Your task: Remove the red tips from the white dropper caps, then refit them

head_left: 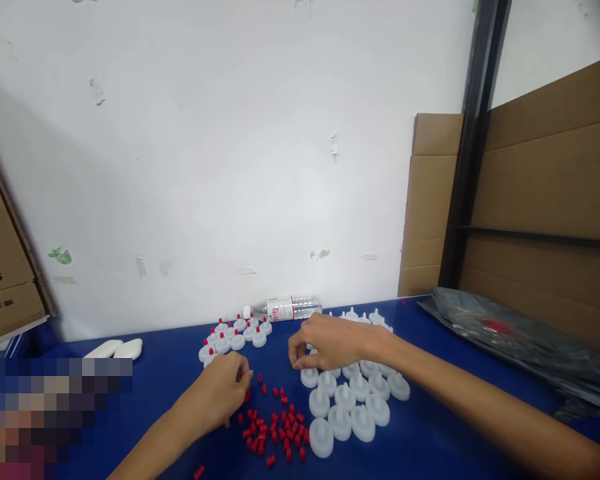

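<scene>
My left hand [223, 390] rests on the blue table [430, 440], fingers curled at the edge of a pile of small red caps [276, 427]; what it pinches is hidden. My right hand [330, 343] reaches in from the right, fingers bent down over a group of white round lids with nozzles [353, 403], apparently pinching one. Further back lies a second group of white lids with red caps fitted [235, 335].
A clear plastic water bottle [285, 308] lies on its side against the white wall. Two white oblong pieces [115, 349] sit at the left. A dark plastic bag [520, 343] lies at the right, with cardboard sheets [545, 200] behind it and a cardboard box [3, 267] at far left.
</scene>
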`<action>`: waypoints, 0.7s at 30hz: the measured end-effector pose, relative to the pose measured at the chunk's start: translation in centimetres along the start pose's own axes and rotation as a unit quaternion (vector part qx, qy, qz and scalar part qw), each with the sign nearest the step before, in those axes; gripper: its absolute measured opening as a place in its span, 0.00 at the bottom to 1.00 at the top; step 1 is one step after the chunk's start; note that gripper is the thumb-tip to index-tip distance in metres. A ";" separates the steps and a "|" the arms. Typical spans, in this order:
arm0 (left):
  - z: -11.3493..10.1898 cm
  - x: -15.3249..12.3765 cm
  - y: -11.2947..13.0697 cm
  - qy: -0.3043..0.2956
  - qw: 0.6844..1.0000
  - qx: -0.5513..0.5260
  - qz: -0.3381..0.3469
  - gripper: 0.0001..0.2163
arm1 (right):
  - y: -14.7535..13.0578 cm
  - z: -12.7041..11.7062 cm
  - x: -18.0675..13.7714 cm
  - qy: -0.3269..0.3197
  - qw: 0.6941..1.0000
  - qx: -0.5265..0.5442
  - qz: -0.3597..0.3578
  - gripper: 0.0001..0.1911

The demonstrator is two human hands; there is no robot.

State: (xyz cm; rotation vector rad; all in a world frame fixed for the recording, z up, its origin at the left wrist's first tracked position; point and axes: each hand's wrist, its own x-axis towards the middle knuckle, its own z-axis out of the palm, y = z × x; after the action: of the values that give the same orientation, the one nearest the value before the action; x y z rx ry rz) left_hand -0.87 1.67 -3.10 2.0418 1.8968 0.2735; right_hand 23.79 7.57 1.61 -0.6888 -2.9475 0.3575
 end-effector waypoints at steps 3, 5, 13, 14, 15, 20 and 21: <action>-0.1 0.4 -0.1 -0.020 0.999 -0.045 0.001 0.15 | -0.2 -0.2 -0.1 0.006 1.000 -0.004 0.003 0.06; -1.0 0.3 -0.4 -0.011 0.999 -0.047 -0.001 0.15 | -0.3 -0.3 -0.1 0.010 1.000 -0.003 0.003 0.07; -5.6 -2.0 -1.9 -0.362 0.931 -0.037 -0.025 0.19 | -0.6 -0.6 -0.1 0.042 0.999 -0.012 -0.005 0.07; -5.5 -2.0 -2.1 -0.397 0.916 -0.045 -0.024 0.16 | -0.6 -0.5 -0.1 0.047 0.999 -0.015 -0.008 0.07; -5.2 -1.8 -2.2 -0.417 0.907 -0.053 -0.021 0.14 | -0.6 -0.5 -0.1 0.054 0.998 -0.019 -0.012 0.07; -3.5 -0.9 -3.0 -0.429 0.900 -0.072 -0.019 0.09 | -0.9 -0.4 -0.1 0.097 0.994 -0.039 -0.024 0.08; -3.4 -0.9 -3.1 -0.430 0.900 -0.072 -0.019 0.08 | -1.0 -0.5 -0.1 0.105 0.993 -0.043 -0.027 0.08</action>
State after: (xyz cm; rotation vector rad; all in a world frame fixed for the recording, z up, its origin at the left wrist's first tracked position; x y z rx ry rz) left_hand -5.08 1.33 -1.00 1.6075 1.2953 -0.4302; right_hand 23.52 6.70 2.31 -0.6127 -2.7868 0.1441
